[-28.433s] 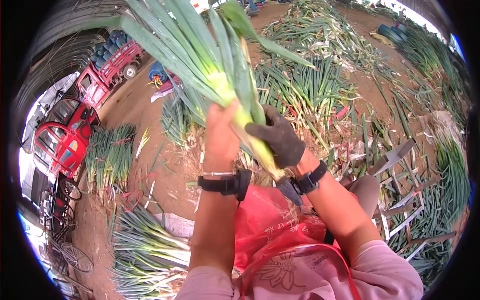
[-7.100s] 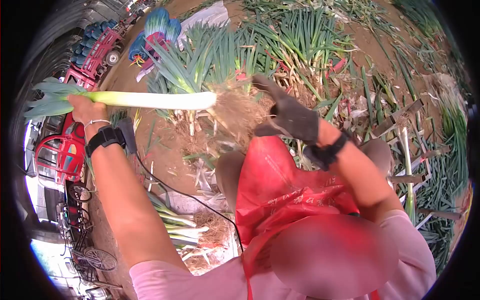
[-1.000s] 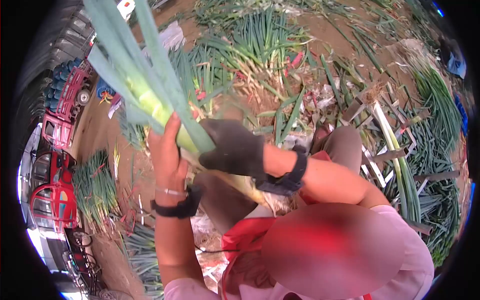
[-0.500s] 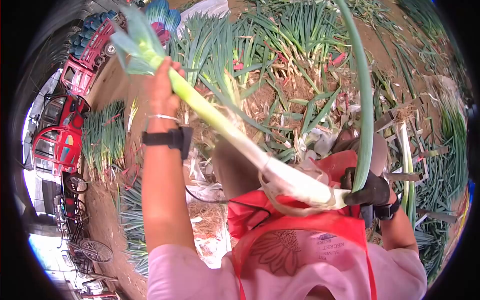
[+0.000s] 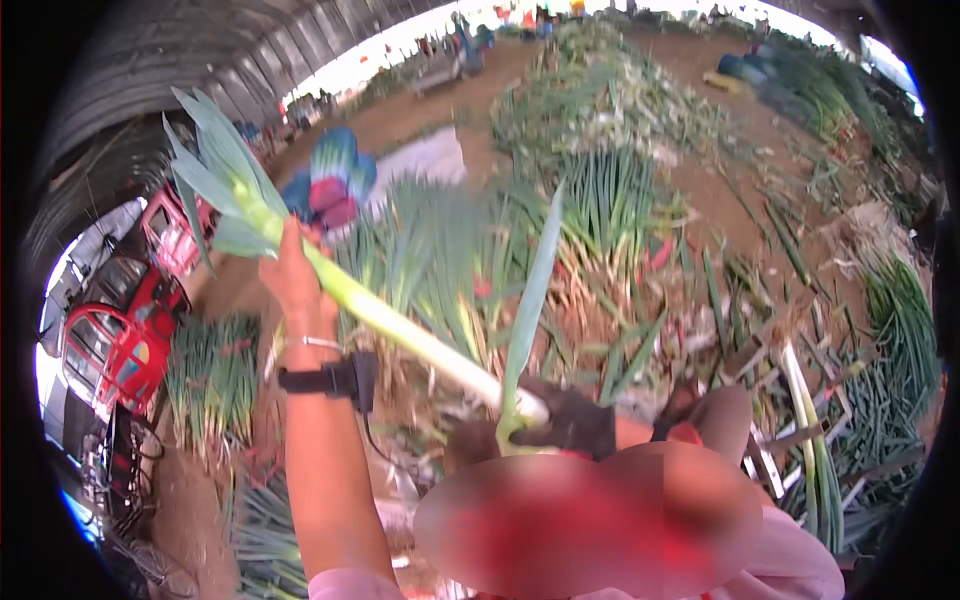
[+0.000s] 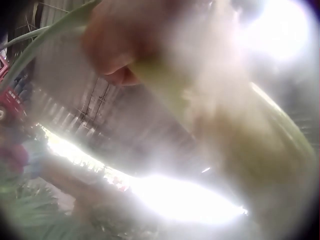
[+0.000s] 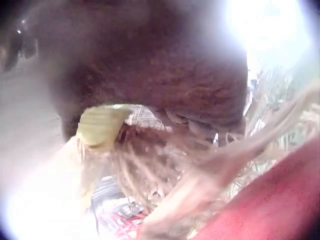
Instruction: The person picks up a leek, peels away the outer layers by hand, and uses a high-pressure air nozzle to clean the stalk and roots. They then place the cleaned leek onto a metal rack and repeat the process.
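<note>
A long leek (image 5: 405,335) slants across the head view, green leaves at upper left and white root end at lower right. Bare, my left hand (image 5: 298,280) grips it just below the fanned leaves. My right hand (image 5: 575,422), in a dark glove, is at the root end and holds a loose green leek leaf (image 5: 535,290), which bends at its base and stands up beside the stem. In the right wrist view, stringy roots (image 7: 150,160) and a yellowish-green stub (image 7: 102,127) show under the curled glove. The left wrist view is hazy, with fingers (image 6: 112,55) around the stem.
A leek (image 5: 800,410) lies across a metal rack (image 5: 765,465) at my right. Bundled leeks (image 5: 610,200) stand ahead, others (image 5: 212,375) at left. Scattered trimmings cover the ground. A red vehicle (image 5: 115,335) stands far left.
A leek has appeared on the rack since the oldest frame. Over the last second my right hand moved from beside my left down to the root end, with the leaf; the head view tilted up.
</note>
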A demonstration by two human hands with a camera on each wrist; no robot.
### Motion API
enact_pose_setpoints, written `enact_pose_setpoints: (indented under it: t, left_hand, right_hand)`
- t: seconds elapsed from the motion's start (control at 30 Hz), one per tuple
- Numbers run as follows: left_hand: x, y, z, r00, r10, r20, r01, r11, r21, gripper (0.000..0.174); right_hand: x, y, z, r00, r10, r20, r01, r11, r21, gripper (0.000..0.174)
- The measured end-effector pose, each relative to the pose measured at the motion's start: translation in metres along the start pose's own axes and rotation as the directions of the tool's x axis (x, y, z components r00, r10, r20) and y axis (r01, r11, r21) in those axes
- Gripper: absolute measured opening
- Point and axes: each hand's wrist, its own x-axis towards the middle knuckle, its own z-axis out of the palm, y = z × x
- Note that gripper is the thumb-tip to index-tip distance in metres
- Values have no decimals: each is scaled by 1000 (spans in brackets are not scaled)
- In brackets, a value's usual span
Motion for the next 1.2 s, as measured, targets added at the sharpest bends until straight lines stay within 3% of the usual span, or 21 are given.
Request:
enact_pose_setpoints:
  t: [0.07,0.1,0.2,0.27,0.4,0.47,0.53,0.57,0.6,0.63,0.67,0.7,0.73,0.8,0.87,0.9,0.93,0.97,1.0,1.07,1.2]
  left_hand:
    - [-2,1,1,998,54,-11,-54,998,20,13]
    - [0,1,3,997,70,-35,-68,996,65,14]
    - [6,7,-1,997,71,13,-72,993,93,16]
    - [16,10,-8,999,47,-8,-45,989,138,17]
    - [28,13,-16,999,28,-16,-24,983,182,16]
    - [49,19,-34,996,91,-20,-82,954,288,15]
    - [68,31,-43,983,161,-88,-132,953,273,16]
    - [66,39,-41,975,220,-24,-201,925,323,17]
    - [62,43,-34,975,221,-31,-198,921,336,17]
    - [70,42,-33,970,244,-11,-231,931,282,17]
    - [62,47,-22,979,198,-56,-174,944,281,17]
    - [66,48,-18,984,171,-59,-143,936,322,17]
    - [59,51,-11,985,161,-58,-134,935,330,17]
    - [45,54,16,978,208,-26,-188,923,335,17]
    - [39,59,31,975,221,11,-212,918,334,19]
    - [40,59,37,974,224,37,-224,923,314,20]
    - [42,61,41,972,228,59,-235,926,296,21]
    - [46,62,39,975,197,106,-221,918,330,26]
    - [50,63,39,974,203,101,-225,915,336,26]
    - [55,59,33,975,198,103,-222,912,346,27]
    - [65,56,20,998,58,29,-65,935,349,26]
  right_hand:
    - [-8,10,12,981,186,56,-180,978,-105,60]
    - [-10,15,14,983,174,49,-168,979,-112,60]
    - [-26,13,11,997,71,-11,-71,959,-274,39]
    - [-37,-6,-2,968,38,250,143,732,-666,31]
    - [-75,20,-28,940,-313,136,333,756,-563,23]
    - [-113,59,-57,985,-149,86,171,872,-458,22]
    - [-163,121,-60,997,82,0,-82,987,-137,23]
    - [-171,125,-66,951,305,55,-269,902,-339,29]
    - [-151,101,-66,848,521,96,-316,643,-698,39]
    - [-133,78,-60,826,556,90,-243,495,-834,49]
    - [-111,55,-58,885,460,69,-192,496,-847,60]
    - [-95,45,-55,988,157,8,-99,661,-744,69]
    - [-80,36,-52,985,-164,-54,86,739,-668,77]
    - [-33,-2,-42,905,-408,-117,290,796,-532,80]
    - [9,-4,-30,752,-644,-145,375,598,-709,70]
    - [14,-8,-29,747,-649,-147,378,595,-709,70]
    - [18,-11,-28,968,-249,-39,201,856,-476,60]
    - [22,-13,-28,968,162,192,-108,958,-266,51]
    - [18,-14,-24,967,156,201,-100,959,-265,51]
    - [-4,-10,-12,980,-199,0,172,845,-507,33]
    - [-57,-22,-13,951,-308,-35,255,840,-479,21]
